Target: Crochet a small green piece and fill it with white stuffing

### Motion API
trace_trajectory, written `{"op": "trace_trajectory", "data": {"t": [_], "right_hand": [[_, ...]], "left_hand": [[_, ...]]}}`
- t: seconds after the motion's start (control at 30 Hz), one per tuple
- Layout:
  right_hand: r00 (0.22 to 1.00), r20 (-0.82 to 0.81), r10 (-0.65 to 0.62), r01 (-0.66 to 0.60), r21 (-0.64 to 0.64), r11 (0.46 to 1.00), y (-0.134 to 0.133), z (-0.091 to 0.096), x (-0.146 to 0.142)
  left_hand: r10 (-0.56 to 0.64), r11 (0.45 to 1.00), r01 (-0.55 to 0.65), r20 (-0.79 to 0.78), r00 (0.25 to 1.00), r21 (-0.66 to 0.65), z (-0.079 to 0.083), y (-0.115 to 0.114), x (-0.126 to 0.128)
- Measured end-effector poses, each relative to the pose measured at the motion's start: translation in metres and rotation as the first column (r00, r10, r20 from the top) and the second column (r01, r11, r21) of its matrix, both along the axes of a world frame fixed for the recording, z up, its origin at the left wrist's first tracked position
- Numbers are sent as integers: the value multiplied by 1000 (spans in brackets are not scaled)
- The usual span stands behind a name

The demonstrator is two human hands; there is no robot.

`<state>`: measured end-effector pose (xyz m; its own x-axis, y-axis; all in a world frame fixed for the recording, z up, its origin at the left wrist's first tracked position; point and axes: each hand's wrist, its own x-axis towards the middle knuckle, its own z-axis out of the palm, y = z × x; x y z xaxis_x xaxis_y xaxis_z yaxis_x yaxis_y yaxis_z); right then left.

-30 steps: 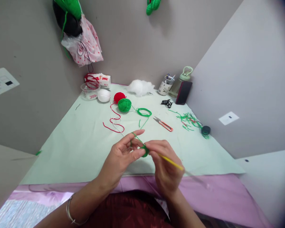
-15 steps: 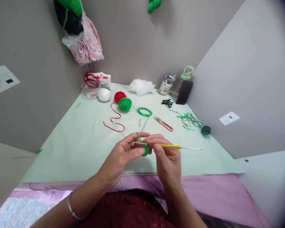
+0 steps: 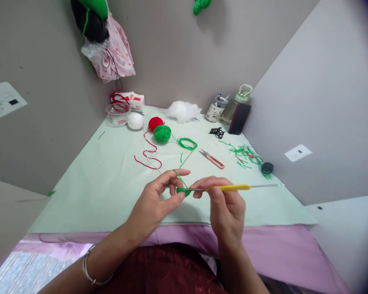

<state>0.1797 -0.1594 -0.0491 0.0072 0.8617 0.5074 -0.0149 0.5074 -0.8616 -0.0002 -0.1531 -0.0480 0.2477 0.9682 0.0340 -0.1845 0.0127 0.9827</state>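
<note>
My left hand [image 3: 158, 202] pinches a small green crochet piece [image 3: 183, 191] between thumb and fingers, with a green strand looped over its forefinger. My right hand [image 3: 225, 206] grips a yellow-handled crochet hook [image 3: 233, 188], held level with its tip at the green piece. The strand runs back over the pale green table cover [image 3: 95, 183] to a loose green coil [image 3: 187, 143] and a green yarn ball [image 3: 162, 133]. A red yarn ball [image 3: 155, 123] with a loose red strand lies beside it.
Red-handled thread snips [image 3: 213, 159] lie past my hands. Green yarn scraps [image 3: 245, 155] and a dark spool [image 3: 266, 168] sit at the right. A white ball [image 3: 135, 121], a plastic cup [image 3: 118, 113], white stuffing [image 3: 183, 111], a pen cup [image 3: 215, 109], a bottle [image 3: 233, 107] and a phone [image 3: 239, 118] line the back.
My right hand swung the hook from pointing down-right up to level and drew it to the right. My left hand kept its pinch on the green piece.
</note>
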Motion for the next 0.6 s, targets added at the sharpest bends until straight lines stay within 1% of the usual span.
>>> {"op": "trace_trajectory", "data": {"t": [0.1, 0.17, 0.23, 0.33, 0.4, 0.6], "right_hand": [[983, 177, -53, 30, 129, 991, -6, -1, 2], [974, 220, -60, 19, 188, 982, -9, -2, 3], [980, 190, -51, 14, 191, 982, -9, -2, 3], [996, 85, -26, 14, 140, 990, -8, -1, 1], [998, 58, -24, 17, 129, 992, -7, -1, 0], [982, 179, -62, 26, 199, 980, -10, -4, 0]], "left_hand": [[103, 992, -93, -114, 988, 88, 1, 0, 1], [151, 983, -131, -154, 977, 132, 3, -1, 0], [142, 983, -118, -172, 975, 144, 4, -2, -1], [102, 989, -80, -180, 978, 125, 5, -2, -3], [104, 989, -82, -184, 977, 121, 5, -1, -4], [149, 979, -116, -202, 968, 166, 6, -2, -1]]}}
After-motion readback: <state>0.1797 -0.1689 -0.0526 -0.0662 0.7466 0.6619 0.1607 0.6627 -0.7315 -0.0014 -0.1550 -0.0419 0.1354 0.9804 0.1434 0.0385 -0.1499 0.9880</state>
